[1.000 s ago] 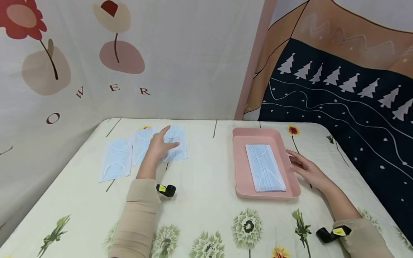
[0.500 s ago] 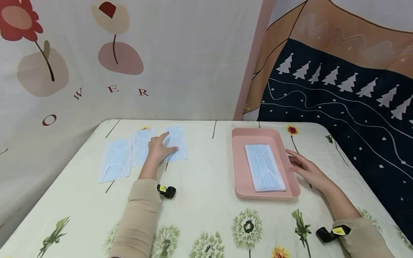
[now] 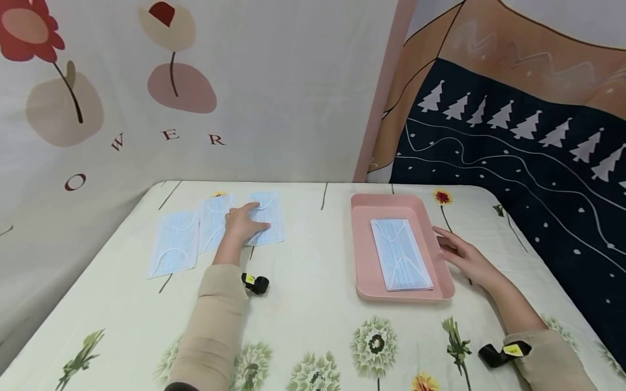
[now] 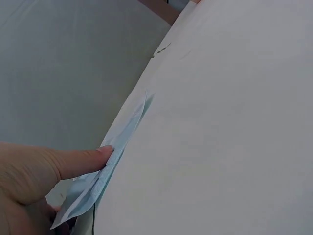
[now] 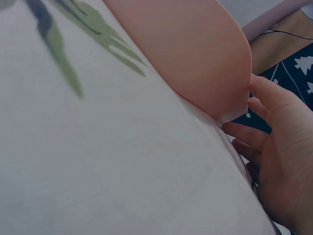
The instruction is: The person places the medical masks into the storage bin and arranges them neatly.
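Three light-blue face masks lie in a row at the table's far left: a left mask (image 3: pixel 172 255), a middle mask (image 3: pixel 210 225) and a right mask (image 3: pixel 273 212). My left hand (image 3: pixel 239 224) is over the right mask, thumb and forefinger spread apart. In the left wrist view, its thumb (image 4: pixel 85 162) touches that mask (image 4: pixel 110 171), whose near edge stands a little off the cloth. A pink tray (image 3: pixel 364 282) on the right holds a blue mask (image 3: pixel 402 255); whether more lie under it is hidden. My right hand (image 3: pixel 464 258) rests its loosely bent fingers against the tray's right side.
A floral cloth (image 3: pixel 313 304) covers the table. Behind it hangs a pale printed curtain (image 3: pixel 293 98), with a dark tree-patterned cloth (image 3: pixel 489 146) at the right. Small black cameras (image 3: pixel 255 283) sit at both wrists.
My left hand has lowered onto the right mask, and its forefinger has come nearer the thumb. The right hand, the tray and the masks look unmoved.
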The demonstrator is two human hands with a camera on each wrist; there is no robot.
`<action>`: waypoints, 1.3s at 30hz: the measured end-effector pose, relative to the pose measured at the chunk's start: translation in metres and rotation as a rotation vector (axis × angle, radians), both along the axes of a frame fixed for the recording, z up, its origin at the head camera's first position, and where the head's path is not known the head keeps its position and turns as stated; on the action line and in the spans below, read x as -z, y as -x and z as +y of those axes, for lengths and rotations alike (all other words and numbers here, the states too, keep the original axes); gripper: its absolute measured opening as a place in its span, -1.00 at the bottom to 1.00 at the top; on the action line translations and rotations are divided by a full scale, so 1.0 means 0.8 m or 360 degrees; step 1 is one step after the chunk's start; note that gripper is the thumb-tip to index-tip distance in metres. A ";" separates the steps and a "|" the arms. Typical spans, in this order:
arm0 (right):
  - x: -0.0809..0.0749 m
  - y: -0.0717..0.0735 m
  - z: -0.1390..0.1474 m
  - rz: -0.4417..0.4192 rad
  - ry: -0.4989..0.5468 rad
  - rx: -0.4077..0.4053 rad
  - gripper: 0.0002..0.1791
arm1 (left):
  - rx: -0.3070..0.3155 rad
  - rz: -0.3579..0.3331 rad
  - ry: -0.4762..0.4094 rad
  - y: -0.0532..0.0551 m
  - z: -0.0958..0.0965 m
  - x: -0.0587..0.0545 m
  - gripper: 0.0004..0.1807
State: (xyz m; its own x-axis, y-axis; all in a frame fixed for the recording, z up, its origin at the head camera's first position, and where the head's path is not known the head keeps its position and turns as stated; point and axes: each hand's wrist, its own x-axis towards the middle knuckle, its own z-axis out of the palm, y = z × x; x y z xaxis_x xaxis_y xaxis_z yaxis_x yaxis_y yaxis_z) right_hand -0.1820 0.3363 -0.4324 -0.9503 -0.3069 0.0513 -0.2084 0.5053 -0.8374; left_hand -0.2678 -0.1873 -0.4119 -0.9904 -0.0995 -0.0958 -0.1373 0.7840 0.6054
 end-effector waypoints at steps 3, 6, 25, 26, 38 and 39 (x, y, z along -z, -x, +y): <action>-0.001 0.000 0.000 0.0004 -0.0002 -0.0002 -0.33 | 0.0000 0.0018 -0.0008 0.000 0.000 0.001 -0.25; -0.001 0.000 0.000 -0.0001 0.0002 -0.0002 -0.33 | -0.0013 0.0025 -0.0029 -0.001 0.000 0.002 -0.25; -0.002 0.000 -0.001 0.0012 0.0023 -0.0030 -0.33 | 0.0059 0.0103 -0.0264 -0.001 -0.001 -0.001 -0.25; -0.003 0.000 -0.002 0.0011 0.0023 -0.0031 -0.33 | 0.0061 0.0111 -0.0268 0.000 -0.001 0.000 -0.25; -0.002 -0.001 -0.002 0.0027 0.0028 -0.0038 -0.34 | 0.0108 0.0082 -0.0350 0.003 0.002 0.003 -0.28; -0.002 -0.001 -0.002 0.0020 0.0027 -0.0035 -0.34 | 0.0107 0.0079 -0.0361 0.002 0.003 0.002 -0.27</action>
